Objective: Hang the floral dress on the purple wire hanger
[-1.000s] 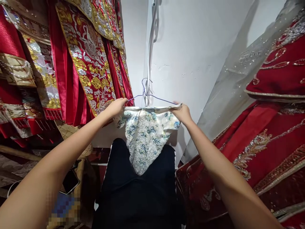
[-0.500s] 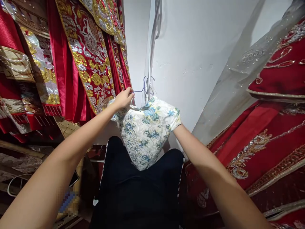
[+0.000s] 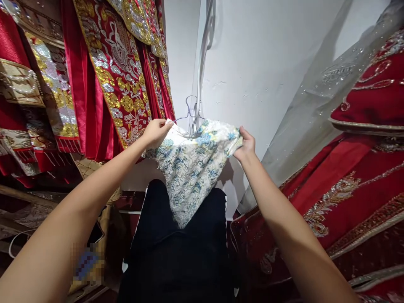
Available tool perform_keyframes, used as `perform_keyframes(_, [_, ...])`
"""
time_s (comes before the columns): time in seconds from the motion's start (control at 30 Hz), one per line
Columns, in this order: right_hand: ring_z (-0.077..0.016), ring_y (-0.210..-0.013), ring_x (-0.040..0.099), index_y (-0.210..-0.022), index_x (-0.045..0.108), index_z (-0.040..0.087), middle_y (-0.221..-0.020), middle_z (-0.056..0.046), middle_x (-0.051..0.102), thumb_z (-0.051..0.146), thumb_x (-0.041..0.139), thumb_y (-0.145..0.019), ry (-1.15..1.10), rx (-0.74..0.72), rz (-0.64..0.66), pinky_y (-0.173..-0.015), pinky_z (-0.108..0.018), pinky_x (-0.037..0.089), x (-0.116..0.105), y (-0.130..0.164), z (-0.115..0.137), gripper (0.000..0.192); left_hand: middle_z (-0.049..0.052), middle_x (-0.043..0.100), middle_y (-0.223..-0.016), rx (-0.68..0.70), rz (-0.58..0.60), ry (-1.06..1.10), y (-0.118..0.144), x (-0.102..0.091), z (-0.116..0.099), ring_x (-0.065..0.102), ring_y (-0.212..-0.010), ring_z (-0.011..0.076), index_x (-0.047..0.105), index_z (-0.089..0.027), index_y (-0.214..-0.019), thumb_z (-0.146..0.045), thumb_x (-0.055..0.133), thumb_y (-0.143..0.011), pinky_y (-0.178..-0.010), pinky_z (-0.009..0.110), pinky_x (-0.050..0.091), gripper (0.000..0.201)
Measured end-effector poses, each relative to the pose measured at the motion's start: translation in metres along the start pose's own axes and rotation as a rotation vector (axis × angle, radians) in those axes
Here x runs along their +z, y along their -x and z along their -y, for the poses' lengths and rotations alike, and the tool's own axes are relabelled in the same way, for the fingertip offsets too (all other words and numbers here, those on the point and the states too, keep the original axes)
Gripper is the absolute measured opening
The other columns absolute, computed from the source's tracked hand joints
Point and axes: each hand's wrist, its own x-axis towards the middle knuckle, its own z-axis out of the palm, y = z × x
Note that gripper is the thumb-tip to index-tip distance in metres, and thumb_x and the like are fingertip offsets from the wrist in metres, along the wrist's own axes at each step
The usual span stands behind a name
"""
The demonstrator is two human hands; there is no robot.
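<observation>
- Reappeared since half a second ago: right hand (image 3: 245, 145), then hidden inside the floral garment (image 3: 192, 168), now out at the cloth's right edge and pinching it between thumb and fingers.
- Shifted slightly lower and leftward too: left hand (image 3: 155, 132), earlier up by the hook, now clenched on the garment's left shoulder.
- Spread wider than before: cloth pulled flat between both hands over the wire hanger (image 3: 189, 115), only hook and a bit of shoulder wire showing above the fabric.
- Judged from that change: garment seated on the hanger's shoulders and being straightened, not threaded any more.

Head view, now:
- Garment held out at arm's length, in front of the white wall (image 3: 268, 75), pale brocade with blue and green flowers, lower end hanging in a point over the black fabric (image 3: 176, 261) below.
- Hanger hook close to the white cables (image 3: 202, 63) running down the wall corner; touching or not, cannot tell.
- Left of the arms: red embroidered robes (image 3: 116, 75) with gold and silver work, hanging in a row.
- Right: red beaded dress (image 3: 362, 185) under a sheer sequined veil (image 3: 315, 105), well apart from the hands.
- Lower left: woven basket (image 3: 91, 168), partly behind the left forearm.
</observation>
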Motion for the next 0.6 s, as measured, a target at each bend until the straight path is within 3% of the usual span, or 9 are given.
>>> perform_keyframes(0.1, [-0.0299, -0.106, 0.07, -0.108, 0.07, 0.024, -0.093, -0.007, 0.077, 0.07, 0.051, -0.086, 0.176, -0.093, 0.053, -0.094, -0.048, 0.055, 0.034, 0.004, 0.014, 0.054, 0.002, 0.051, -0.062, 0.006, -0.062, -0.06, -0.016, 0.004, -0.012, 0.045, -0.063, 0.017, 0.055, -0.018, -0.067, -0.053, 0.057, -0.088, -0.061, 0.03, 0.03, 0.04])
perform_keyframes(0.2, [-0.0312, -0.107, 0.07, -0.114, 0.072, 0.022, -0.097, -0.01, 0.077, 0.082, 0.042, -0.084, 0.45, 0.007, 0.201, -0.091, -0.047, 0.056, 0.057, 0.022, 0.022, 0.073, 0.005, 0.06, -0.07, 0.02, -0.01, -0.107, -0.02, 0.002, -0.015, 0.052, -0.071, 0.0197, 0.061, -0.017, -0.074, -0.046, 0.067, -0.083, -0.068, 0.03, 0.037, 0.03])
perform_keyframes(0.33, [-0.031, -0.097, 0.071, -0.114, 0.074, 0.015, -0.104, -0.015, 0.076, 0.071, 0.066, -0.077, 0.839, 0.192, 0.518, -0.089, -0.047, 0.056, 0.053, 0.034, 0.007, 0.068, 0.007, 0.065, -0.072, -0.018, 0.095, 0.086, 0.0, 0.01, -0.019, 0.059, -0.074, 0.0205, 0.063, -0.017, -0.074, -0.061, 0.053, -0.091, -0.074, 0.032, 0.045, 0.048])
perform_keyframes(0.43, [-0.0336, -0.113, 0.065, -0.135, 0.061, 0.013, -0.128, -0.021, 0.066, 0.058, 0.08, -0.07, 1.189, -0.045, 0.472, -0.1, -0.053, 0.05, 0.039, 0.033, -0.032, 0.082, 0.009, 0.068, -0.08, 0.02, 0.151, 0.372, 0.017, 0.029, -0.032, 0.063, -0.075, 0.0173, 0.066, -0.015, -0.08, -0.071, 0.045, -0.091, -0.078, 0.032, 0.049, 0.06])
perform_keyframes(0.53, [-0.0405, -0.147, 0.031, -0.159, 0.025, 0.013, -0.161, -0.023, 0.029, 0.051, 0.084, -0.063, 1.48, -0.384, 0.427, -0.118, -0.062, 0.028, 0.036, 0.037, -0.079, 0.119, 0.01, 0.07, -0.086, 0.15, 0.184, 0.568, 0.03, 0.049, -0.062, 0.066, -0.082, 0.0171, 0.068, -0.014, -0.089, -0.075, 0.048, -0.087, -0.084, 0.032, 0.051, 0.065])
perform_keyframes(0.6, [-0.0407, -0.153, 0.014, -0.161, 0.013, 0.014, -0.166, -0.02, 0.016, 0.049, 0.08, -0.068, 1.595, -0.52, 0.423, -0.123, -0.063, 0.013, 0.044, 0.041, -0.102, 0.12, 0.011, 0.071, -0.09, 0.234, 0.217, 0.652, 0.039, 0.057, -0.088, 0.068, -0.087, 0.0182, 0.069, -0.014, -0.093, -0.075, 0.046, -0.088, -0.087, 0.033, 0.052, 0.065])
